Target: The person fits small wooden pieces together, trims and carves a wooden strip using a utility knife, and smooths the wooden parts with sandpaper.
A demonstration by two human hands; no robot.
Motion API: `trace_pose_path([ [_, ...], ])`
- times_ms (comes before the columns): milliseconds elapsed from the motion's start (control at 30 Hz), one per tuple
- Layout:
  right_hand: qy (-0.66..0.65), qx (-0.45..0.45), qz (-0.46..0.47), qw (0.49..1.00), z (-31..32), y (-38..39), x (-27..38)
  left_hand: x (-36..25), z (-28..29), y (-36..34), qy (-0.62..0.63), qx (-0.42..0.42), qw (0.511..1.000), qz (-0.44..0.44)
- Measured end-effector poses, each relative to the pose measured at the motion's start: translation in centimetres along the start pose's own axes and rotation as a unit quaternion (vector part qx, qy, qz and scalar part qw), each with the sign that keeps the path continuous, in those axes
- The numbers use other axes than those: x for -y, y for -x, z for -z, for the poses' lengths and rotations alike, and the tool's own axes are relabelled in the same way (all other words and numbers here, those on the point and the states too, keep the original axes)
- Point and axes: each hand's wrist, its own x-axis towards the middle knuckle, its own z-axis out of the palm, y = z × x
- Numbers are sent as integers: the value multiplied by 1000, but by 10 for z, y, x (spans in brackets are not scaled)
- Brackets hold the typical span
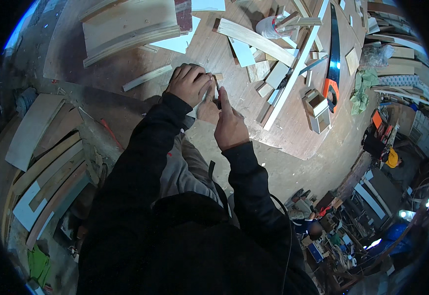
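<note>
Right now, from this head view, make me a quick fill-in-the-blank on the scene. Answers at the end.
1. The slim dark tool is in the person's ____ hand.
2. The handle of the long, dark-bladed metal handsaw is coloured ____.
3. In the picture, the handsaw lies to the ____ of the crumpled pale green cloth.
4. Both of the person's long fabric sleeves are ____.

Missing words: right; orange; left; black.

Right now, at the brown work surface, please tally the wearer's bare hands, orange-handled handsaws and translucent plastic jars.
Wearer's bare left hand and right hand: 2
Orange-handled handsaw: 1
Translucent round plastic jar: 1
Total: 4
</note>
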Motion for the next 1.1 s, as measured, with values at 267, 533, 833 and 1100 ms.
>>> trace_pose_path([
  [267,51,52,-38,997,19,-14,24,-3,4,-1,-10,18,1000,-5],
  [533,91,112,-86,986,22,-18,33,0,0,1,-25,26,999,8],
  [833,74,98,-96,988,12,-9,25,-2,-1,1,-18,17,1000,18],
  [1100,36,83,-93,992,12,-8,26,-3,-1,1,-13,14,1000,19],
])
